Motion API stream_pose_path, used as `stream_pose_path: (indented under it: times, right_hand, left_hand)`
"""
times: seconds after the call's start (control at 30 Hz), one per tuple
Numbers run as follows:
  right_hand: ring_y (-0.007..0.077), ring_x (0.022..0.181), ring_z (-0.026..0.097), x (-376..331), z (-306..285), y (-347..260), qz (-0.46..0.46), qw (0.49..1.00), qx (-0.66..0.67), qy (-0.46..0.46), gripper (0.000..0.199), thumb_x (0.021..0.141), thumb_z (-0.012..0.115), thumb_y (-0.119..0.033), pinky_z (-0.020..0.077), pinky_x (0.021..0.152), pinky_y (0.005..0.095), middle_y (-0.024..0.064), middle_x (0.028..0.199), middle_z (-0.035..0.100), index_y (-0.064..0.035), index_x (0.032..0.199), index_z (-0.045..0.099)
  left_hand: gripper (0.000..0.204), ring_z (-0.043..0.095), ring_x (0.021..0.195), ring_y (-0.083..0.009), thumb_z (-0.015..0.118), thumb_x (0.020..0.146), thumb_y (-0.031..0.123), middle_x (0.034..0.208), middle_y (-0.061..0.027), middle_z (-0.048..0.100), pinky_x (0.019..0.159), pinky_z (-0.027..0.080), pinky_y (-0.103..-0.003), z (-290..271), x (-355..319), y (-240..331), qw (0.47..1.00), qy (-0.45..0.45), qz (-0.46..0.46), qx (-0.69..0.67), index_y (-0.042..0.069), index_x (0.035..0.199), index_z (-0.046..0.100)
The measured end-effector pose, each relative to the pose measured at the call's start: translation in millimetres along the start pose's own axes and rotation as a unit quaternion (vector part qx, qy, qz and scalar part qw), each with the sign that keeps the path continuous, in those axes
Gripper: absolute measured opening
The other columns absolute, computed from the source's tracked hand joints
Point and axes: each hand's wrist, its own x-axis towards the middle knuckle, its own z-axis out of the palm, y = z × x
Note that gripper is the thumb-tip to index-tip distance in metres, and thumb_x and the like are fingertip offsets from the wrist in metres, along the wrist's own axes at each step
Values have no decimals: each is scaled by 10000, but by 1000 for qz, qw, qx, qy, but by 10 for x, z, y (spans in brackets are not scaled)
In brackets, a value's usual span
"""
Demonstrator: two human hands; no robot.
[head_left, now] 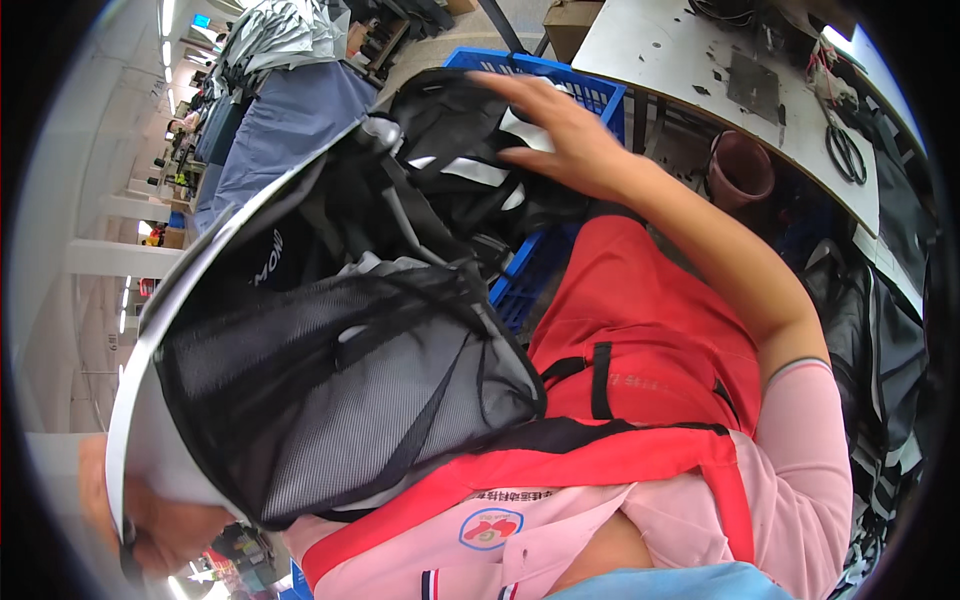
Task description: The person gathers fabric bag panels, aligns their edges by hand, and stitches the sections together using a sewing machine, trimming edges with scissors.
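A large black and grey mesh bag [390, 400], with a pale panel and white edge along its left side, lies across my lap and chest. At the lower left my left hand [165, 525], partly blurred, wraps around the bag's white edge, fingers on one side and the rest of the hand on the other. Higher up, my right hand [565, 135] is spread, thumb apart from the fingers, over black bag pieces [450, 120] with white strips. Whether its fingertips touch them I cannot tell. These pieces lie at a blue plastic crate [605, 95].
On the right stands a white-topped table [670, 50] with black scissors [845, 150] on it. A reddish bucket [740, 165] sits below. Dark sheet material [870, 340] hangs or lies at the right. Grey folded pieces [285, 35] are piled on blue cloth [290, 120] at the upper left.
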Motion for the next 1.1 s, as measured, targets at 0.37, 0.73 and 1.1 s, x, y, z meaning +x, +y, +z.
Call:
stream_pose_path:
  times: [0.37,0.73,1.1]
  right_hand:
    - [313,682,586,555,1164,-325,-67,985,97,-123,225,949,570,-266,451,638,415,148,719,582,-42,934,557]
    - [141,557,533,-1679,-1447,-1102,286,908,210,-222,277,930,605,-238,436,539,298,37,632,565,-28,750,612]
    - [49,477,442,-2570,-2012,-966,500,851,158,-2,325,998,502,-307,341,438,226,-40,556,465,-80,766,502]
  left_hand:
    - [247,601,611,-152,665,891,200,770,-85,674,587,501,-257,220,209,27,989,-11,-102,104,-40,838,651]
    - [131,580,680,-72,647,924,146,824,-19,665,611,452,-203,764,-31,-778,961,-190,-199,40,21,937,684]
    - [351,562,795,-66,635,915,218,946,-6,658,731,448,-220,3202,-600,-709,804,-552,-101,-199,14,1201,624]
